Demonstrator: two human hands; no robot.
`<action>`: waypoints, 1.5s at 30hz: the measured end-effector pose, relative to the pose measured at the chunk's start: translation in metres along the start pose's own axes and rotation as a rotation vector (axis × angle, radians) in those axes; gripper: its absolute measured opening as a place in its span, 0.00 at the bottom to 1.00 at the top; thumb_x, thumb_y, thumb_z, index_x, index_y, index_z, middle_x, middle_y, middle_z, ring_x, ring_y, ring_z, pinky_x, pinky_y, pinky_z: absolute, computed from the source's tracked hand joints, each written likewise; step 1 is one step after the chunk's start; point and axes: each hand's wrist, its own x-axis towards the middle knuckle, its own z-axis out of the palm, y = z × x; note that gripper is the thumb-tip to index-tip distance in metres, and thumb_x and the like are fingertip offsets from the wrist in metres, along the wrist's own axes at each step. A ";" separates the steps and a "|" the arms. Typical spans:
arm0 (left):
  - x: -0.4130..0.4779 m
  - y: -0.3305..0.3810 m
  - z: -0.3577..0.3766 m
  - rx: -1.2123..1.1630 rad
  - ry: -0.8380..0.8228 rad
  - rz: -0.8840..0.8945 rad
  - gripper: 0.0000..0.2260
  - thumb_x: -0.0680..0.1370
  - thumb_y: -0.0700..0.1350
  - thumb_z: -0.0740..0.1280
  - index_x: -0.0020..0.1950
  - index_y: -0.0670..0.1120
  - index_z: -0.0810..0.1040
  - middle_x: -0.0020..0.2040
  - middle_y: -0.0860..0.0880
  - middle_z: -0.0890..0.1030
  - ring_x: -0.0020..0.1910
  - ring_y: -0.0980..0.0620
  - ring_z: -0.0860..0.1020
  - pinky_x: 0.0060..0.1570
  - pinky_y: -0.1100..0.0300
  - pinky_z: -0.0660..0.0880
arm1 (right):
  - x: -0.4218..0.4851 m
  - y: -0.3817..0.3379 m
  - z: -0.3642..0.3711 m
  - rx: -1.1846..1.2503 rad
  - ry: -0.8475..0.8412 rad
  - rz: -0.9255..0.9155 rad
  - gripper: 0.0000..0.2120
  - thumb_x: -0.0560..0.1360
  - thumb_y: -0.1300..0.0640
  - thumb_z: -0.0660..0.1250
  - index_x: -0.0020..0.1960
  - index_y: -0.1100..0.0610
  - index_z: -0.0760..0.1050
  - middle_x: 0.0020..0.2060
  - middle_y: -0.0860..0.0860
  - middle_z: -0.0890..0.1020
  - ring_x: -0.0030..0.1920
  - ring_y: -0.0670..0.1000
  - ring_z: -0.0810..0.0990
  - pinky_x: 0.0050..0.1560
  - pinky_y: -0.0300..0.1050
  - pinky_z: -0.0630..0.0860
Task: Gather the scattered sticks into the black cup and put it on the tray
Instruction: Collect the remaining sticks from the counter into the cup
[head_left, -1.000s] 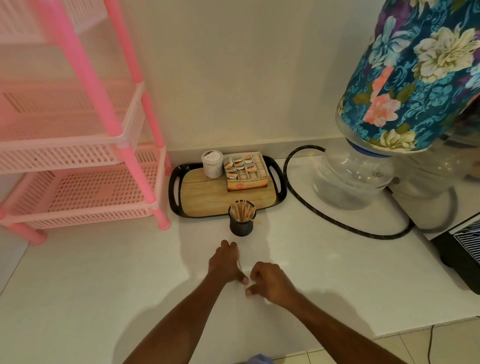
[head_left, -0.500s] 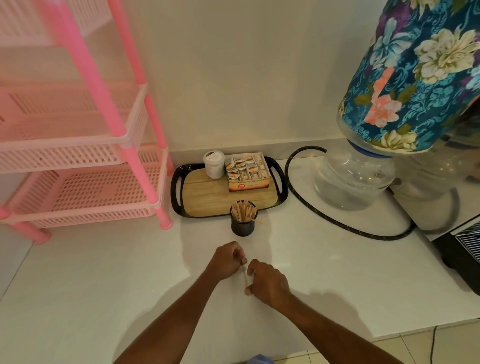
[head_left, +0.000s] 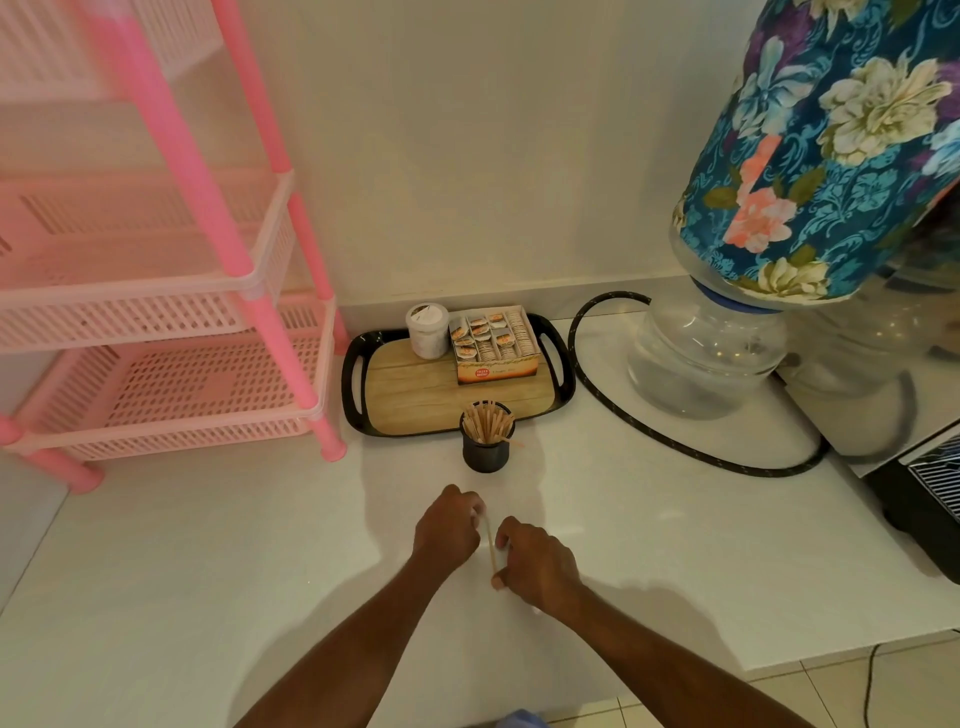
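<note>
Head: stick (head_left: 490, 545); left hand (head_left: 447, 527); right hand (head_left: 540, 564)

You have a white surface (head_left: 649, 545) that runs back to the wall. At the back, in the middle, a black tray (head_left: 415, 395) with a wooden floor lies flat on it. The black cup (head_left: 484, 454) stands upright on the surface just in front of the tray's near edge, not on the tray. To the left, a pink rack (head_left: 311, 410) stands on the surface on its feet, close to the tray. To the right, a black hose (head_left: 675, 444) lies in a curve around a clear water bottle (head_left: 706, 358), and a dark appliance (head_left: 924, 499) sits at the right edge.
</note>
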 end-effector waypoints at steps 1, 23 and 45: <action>-0.002 -0.001 0.002 0.021 -0.003 0.012 0.12 0.81 0.39 0.70 0.64 0.49 0.82 0.60 0.46 0.79 0.55 0.49 0.81 0.59 0.58 0.81 | 0.000 0.000 0.000 0.000 0.002 -0.002 0.23 0.70 0.44 0.81 0.57 0.44 0.72 0.50 0.45 0.83 0.47 0.49 0.82 0.53 0.43 0.80; 0.016 -0.006 -0.004 -0.115 -0.067 0.064 0.08 0.81 0.34 0.65 0.55 0.40 0.84 0.55 0.41 0.85 0.57 0.44 0.81 0.58 0.53 0.77 | 0.007 0.000 0.001 -0.059 0.025 -0.058 0.17 0.75 0.54 0.77 0.61 0.43 0.78 0.56 0.47 0.82 0.52 0.50 0.82 0.53 0.40 0.78; 0.002 -0.018 -0.002 0.256 -0.097 0.267 0.12 0.82 0.49 0.69 0.63 0.47 0.84 0.57 0.45 0.82 0.54 0.47 0.79 0.52 0.59 0.76 | 0.023 -0.001 -0.019 -0.575 0.024 -0.360 0.09 0.81 0.58 0.64 0.59 0.59 0.77 0.53 0.57 0.82 0.50 0.58 0.83 0.47 0.48 0.76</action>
